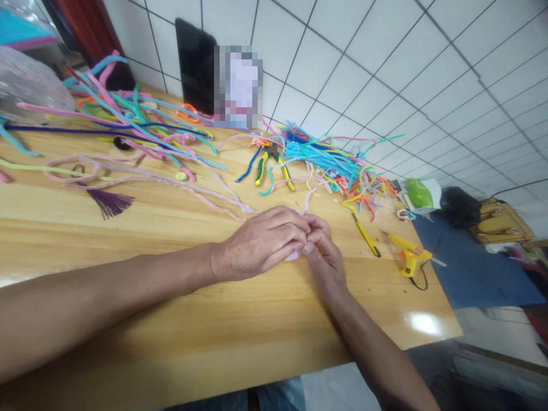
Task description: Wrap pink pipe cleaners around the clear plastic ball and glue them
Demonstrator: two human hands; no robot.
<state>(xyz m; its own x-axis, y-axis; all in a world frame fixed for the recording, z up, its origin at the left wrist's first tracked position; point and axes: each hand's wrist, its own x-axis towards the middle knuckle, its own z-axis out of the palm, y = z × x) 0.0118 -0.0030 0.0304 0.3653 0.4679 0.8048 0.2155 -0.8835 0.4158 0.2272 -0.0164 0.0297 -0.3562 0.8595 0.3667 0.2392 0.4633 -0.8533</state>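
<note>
The fingers of the left hand (261, 242) and right hand (327, 257) meet tip to tip, pinched around a pale lilac piece (293, 255) that the knuckles largely hide; the exact contact of each fingertip cannot be made out. This piece is located on the near side of the pliers (286, 172), which lie on the wooden surface (192, 342) with their green-and-yellow handles pointing toward the person. Pale lilac strands (184, 185) extend from beside the left hand to the area left of the pliers; whether they join the held piece cannot be seen. Farther left of the pliers is a dark purple tassel (110, 202), with a loose spread of multicoloured fuzzy stems (124, 123) beyond it. Immediately right of the pliers is a bundle of light blue stems (325, 160). Right of the pliers and nearer the person are a slim yellow tool (365, 234) and, outward of it, a yellow glue gun (409, 257). Behind the pliers, to the left, a black panel (194, 65) stands against the tiled wall (342, 63).
</note>
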